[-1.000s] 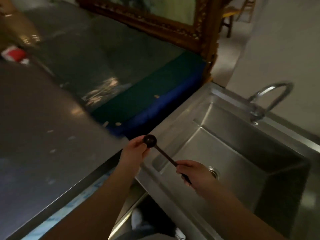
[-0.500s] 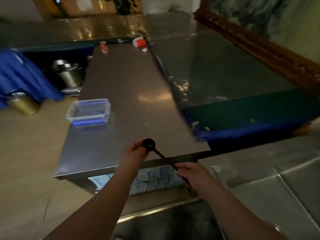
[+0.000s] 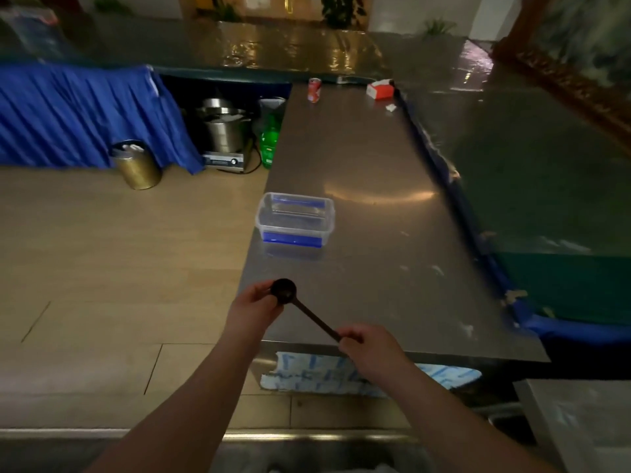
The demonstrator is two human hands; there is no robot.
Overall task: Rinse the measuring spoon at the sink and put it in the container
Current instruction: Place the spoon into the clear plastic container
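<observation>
Since turning from the sink, we hold the measuring spoon point(image 3: 300, 310) over the near desk point(image 3: 375, 233), left hand point(image 3: 254, 307) pinching its bowl, right hand point(image 3: 367, 346) gripping its handle, and should lower it level into the open container point(image 3: 295, 221) farther ahead.

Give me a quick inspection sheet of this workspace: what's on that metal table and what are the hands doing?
Surface: steel table, shiny, a few pale scraps near its right edge.
Job's things: dark measuring spoon held in the air over the table's near end; clear container with blue clips, open, nothing seen inside.
Clutter: red can and red-white box at the far end.
Hands: left hand at the spoon's bowl; right hand grips the handle end.
Cables: dark cord by the cooker on the floor.
Surroundings: metal pot, green bottle, gold bin, blue cloth.
</observation>
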